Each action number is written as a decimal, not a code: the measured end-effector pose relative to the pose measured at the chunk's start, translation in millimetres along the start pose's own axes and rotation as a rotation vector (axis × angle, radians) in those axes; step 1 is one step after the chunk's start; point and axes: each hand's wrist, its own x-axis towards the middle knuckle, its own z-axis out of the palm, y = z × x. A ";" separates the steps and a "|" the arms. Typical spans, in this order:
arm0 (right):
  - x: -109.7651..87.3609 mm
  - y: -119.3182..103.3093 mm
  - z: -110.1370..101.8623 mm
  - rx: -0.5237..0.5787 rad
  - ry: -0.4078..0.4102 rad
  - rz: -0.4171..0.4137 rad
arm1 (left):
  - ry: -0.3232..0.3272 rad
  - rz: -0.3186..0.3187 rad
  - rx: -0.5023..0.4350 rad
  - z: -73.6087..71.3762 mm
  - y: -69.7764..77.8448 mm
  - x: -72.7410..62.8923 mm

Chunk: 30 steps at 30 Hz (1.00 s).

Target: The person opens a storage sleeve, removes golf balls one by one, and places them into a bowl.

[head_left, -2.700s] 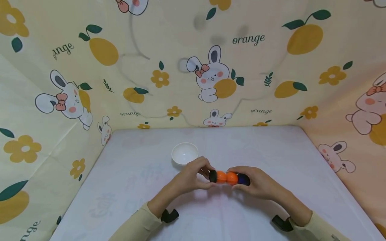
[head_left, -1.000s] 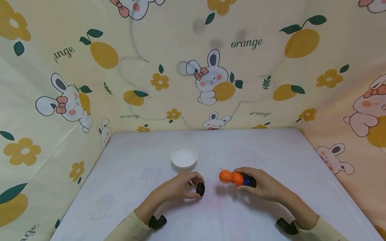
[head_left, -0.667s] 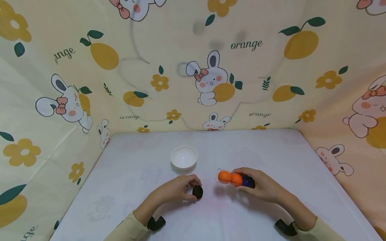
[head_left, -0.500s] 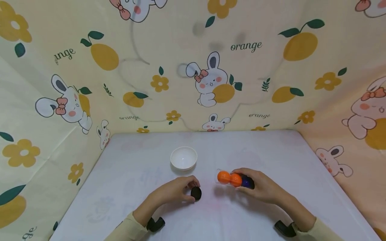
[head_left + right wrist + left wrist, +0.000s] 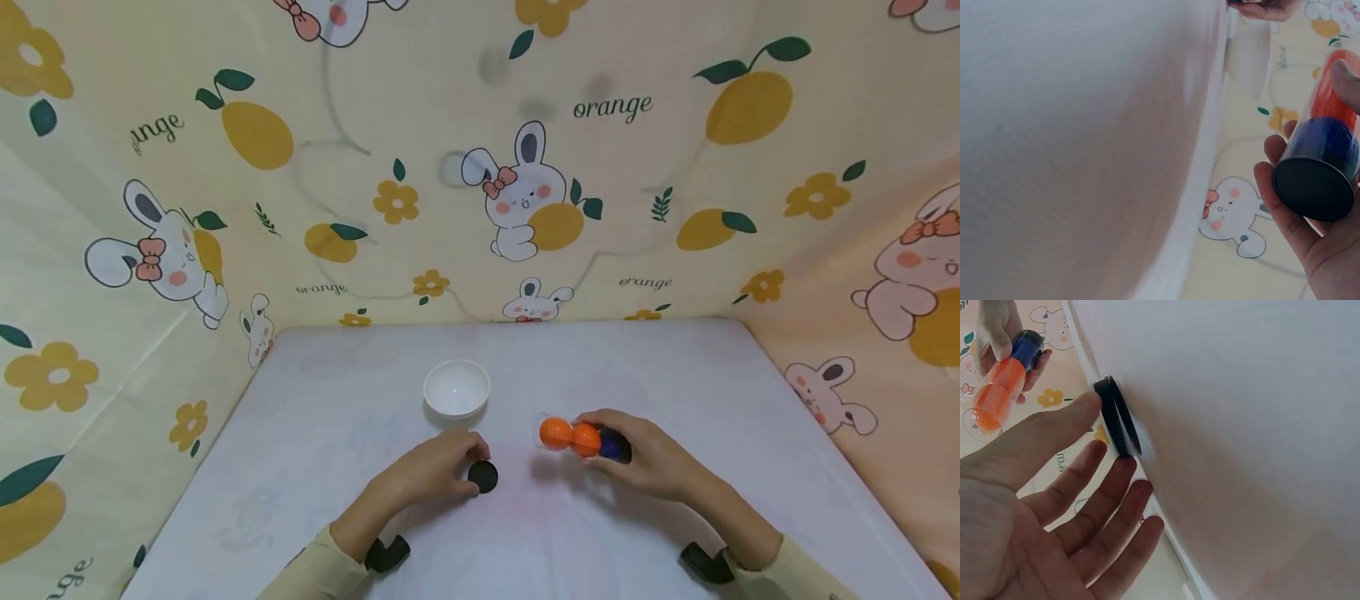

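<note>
Between thumb and fingertips, my left hand pinches a round black lid by its rim, low over the table; in the left wrist view the lid lies close along the table surface. My right hand grips a clear tube, thumb on one side and fingers round the other. Two orange balls and a blue ball sit in a row inside it. The tube's left end is uncapped; a black cap covers the end in my palm.
Behind my left hand stands a white bowl. The table has a pale cloth, with printed curtains rising at its back and sides. Black bands sit at both wrists.
The black lid has come off the tube's left end in my left hand, moved left and down to the table and turned its flat face up. The tube stays in my right hand, slightly further right.
</note>
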 end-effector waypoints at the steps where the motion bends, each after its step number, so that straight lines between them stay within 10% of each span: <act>1: 0.4 0.0 -0.5 0.000 0.003 -0.004 | 0.006 -0.009 0.006 -0.4 0.7 0.5; 7: 2.6 0.6 -2.5 0.001 0.025 -0.034 | 0.074 -0.055 -0.117 -2.0 6.4 6.5; 12: 4.6 0.2 -3.5 -0.006 0.036 -0.051 | 0.188 0.030 -0.270 -3.9 12.8 15.0; 30: 14.6 -6.4 -4.7 -0.074 0.058 -0.133 | 0.334 0.160 -0.343 4.8 29.9 30.9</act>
